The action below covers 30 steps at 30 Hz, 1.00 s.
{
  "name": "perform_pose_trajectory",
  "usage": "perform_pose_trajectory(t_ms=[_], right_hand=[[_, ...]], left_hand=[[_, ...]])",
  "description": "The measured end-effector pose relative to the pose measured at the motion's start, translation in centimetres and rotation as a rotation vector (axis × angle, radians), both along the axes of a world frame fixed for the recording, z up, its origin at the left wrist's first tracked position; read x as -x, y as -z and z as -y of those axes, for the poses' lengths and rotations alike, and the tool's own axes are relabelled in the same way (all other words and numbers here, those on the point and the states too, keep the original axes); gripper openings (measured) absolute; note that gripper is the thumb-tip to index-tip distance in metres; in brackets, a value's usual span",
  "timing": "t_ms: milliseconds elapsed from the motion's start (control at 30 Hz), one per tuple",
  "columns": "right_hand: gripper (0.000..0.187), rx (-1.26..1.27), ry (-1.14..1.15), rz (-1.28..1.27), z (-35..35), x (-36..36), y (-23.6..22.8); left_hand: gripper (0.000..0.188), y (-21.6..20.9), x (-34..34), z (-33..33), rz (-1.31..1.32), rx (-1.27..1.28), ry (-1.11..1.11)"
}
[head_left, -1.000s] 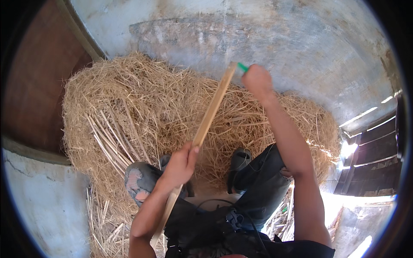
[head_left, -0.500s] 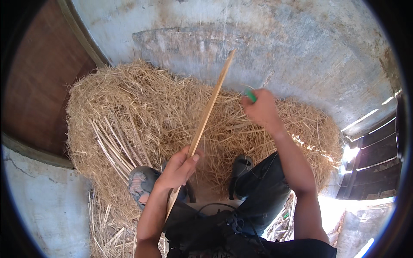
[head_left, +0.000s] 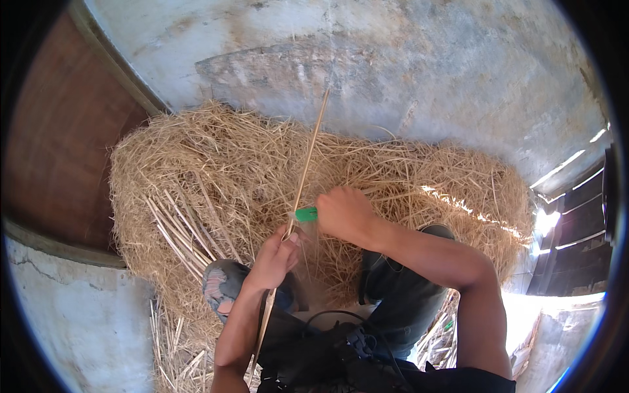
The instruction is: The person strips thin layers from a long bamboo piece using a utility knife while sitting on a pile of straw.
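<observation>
Just beyond your left hand [head_left: 272, 262], the green tool [head_left: 306, 214] now appears to meet the wooden strip [head_left: 310, 150]; half a second ago your right hand [head_left: 343, 212] held it off to the right, clear of the wood. Your left hand grips the strip partway along, its far end pointing away from you; your right hand is closed around the tool. The strip has also turned, showing a narrower edge than before. That seems to put the work close to your left fingers, with straw [head_left: 226, 154] beyond both hands.
</observation>
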State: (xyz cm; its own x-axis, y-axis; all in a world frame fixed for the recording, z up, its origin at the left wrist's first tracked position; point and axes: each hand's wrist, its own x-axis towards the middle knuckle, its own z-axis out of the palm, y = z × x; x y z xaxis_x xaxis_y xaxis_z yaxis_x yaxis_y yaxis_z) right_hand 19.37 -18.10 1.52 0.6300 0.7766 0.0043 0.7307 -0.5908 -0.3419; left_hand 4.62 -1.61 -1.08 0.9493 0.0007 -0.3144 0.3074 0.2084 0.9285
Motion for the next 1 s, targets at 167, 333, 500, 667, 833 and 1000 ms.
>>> perform_pose_trajectory(t_ms=[167,333,500,667,833,1000], right_hand=[[0.015,-0.027,0.025,0.043,-0.6,-1.2,1.6],[0.017,-0.103,0.138,0.011,-0.7,-3.5,2.2],[0.019,0.065,0.318,-0.004,2.1,-9.4,-0.3],[0.023,0.067,0.522,0.151,4.8,-13.7,1.6],[0.027,0.062,0.639,0.097,5.4,-15.7,2.7],[0.027,-0.028,0.962,-0.090,11.1,-19.6,5.0]], left_hand=[[0.023,0.5,0.0,-0.2,-0.042,-0.051,-0.004],[0.028,0.4,0.3,0.1,-0.087,0.045,0.025],[0.040,-0.1,1.5,0.8,-0.074,-0.042,0.147],[0.041,0.7,1.4,1.4,-0.073,-0.025,0.215],[0.040,0.8,1.0,1.8,-0.085,0.015,0.222],[0.038,1.0,2.9,0.4,-0.030,0.045,0.342]])
